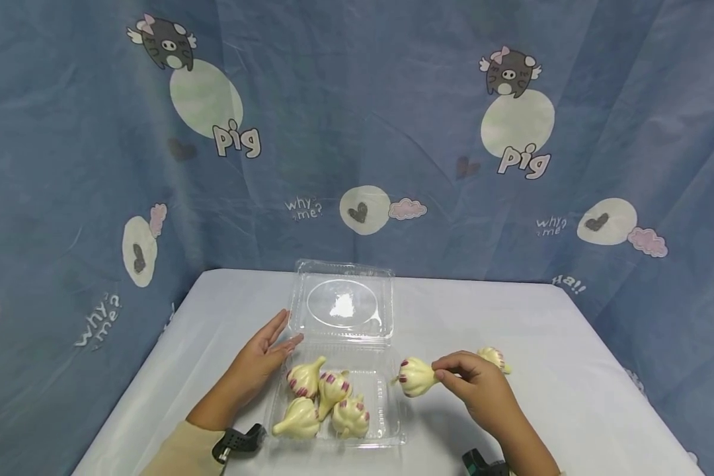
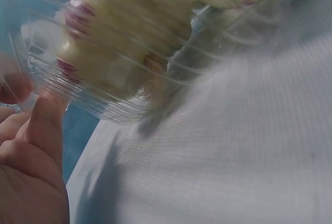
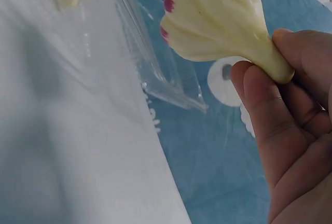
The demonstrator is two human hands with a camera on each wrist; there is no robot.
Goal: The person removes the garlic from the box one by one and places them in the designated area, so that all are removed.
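Note:
With its fingertips, my right hand [image 1: 482,390] pinches a garlic bulb [image 1: 416,377] by its stem, just right of a clear plastic clamshell box [image 1: 387,410]. The bulb is cream with purple patches, its root tuft pointing left toward the box in the right wrist view. In the box's base lie several more bulbs [image 1: 297,418]; its lid [image 1: 342,307] stands raised at the back. Extended fingers of my left hand [image 1: 254,363] rest against the box's left side near the hinge; in the left wrist view the fingertips touch the plastic.
Another garlic bulb [image 1: 492,357] lies on the white-covered table [image 1: 541,350], behind my right hand and partly hidden by it. A blue printed curtain [image 1: 357,132] hangs behind the table and along its sides. Black bands [image 1: 238,441] sit at both wrists.

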